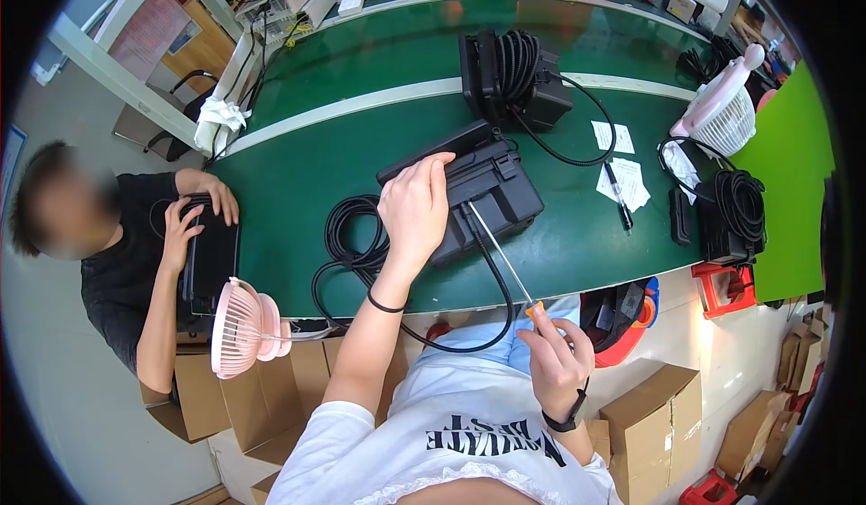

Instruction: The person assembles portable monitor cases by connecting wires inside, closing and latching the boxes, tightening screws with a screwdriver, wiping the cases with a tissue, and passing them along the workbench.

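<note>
A black plastic box (519, 200) with a raised, lid-like flat part lies on the green table near its front edge. My left hand (415, 206) is on the box's left part, its fingers closed together over it. In my right hand (561, 361), below the table edge, is a screwdriver (502, 251) with an orange-yellow handle. Its long metal shaft slants up to the front of the box, beside the cable's entry. Whether the tip sits on a screw is too small to tell. A black cable (356, 234) lies coiled left of the box and loops down past the edge.
Another black box with coiled cable (519, 68) stands further back. Paper slips (622, 185), a pen (619, 194), a white fan (726, 113) and a cabled unit (735, 216) lie rightward. Left, a co-worker (126, 243) handles a black case near a pink fan (244, 329). Cardboard boxes (654, 410) stand below.
</note>
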{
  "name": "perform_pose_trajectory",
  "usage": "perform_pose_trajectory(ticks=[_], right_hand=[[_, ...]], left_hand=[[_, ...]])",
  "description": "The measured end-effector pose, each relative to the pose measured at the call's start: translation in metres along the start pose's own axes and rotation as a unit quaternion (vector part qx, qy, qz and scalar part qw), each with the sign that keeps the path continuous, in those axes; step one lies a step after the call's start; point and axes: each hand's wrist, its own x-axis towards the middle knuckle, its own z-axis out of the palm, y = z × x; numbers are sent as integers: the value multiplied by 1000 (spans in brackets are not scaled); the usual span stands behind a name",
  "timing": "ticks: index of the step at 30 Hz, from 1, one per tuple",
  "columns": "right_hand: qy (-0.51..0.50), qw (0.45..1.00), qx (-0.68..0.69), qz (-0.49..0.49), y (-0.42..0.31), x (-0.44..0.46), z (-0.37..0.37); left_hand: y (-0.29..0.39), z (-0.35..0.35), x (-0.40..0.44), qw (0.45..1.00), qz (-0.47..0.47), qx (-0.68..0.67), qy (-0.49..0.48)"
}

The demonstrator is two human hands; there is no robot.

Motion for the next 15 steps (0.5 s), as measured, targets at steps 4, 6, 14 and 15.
perform_pose_trajectory(ticks=[4,6,14,15], right_hand=[[3,998,56,29,-2,1,5],[-14,987,127,99,-5,2,6],[-23,944,259,205,1,17,-9],[-28,955,233,180,-2,20,-14]], left_hand=[[0,0,0,1000,2,-2,0],[0,-1,-1,1000,3,-1,-1],[-1,1,1,1000,-6,-10,-5],[-1,2,2,1000,-7,-10,-4]])
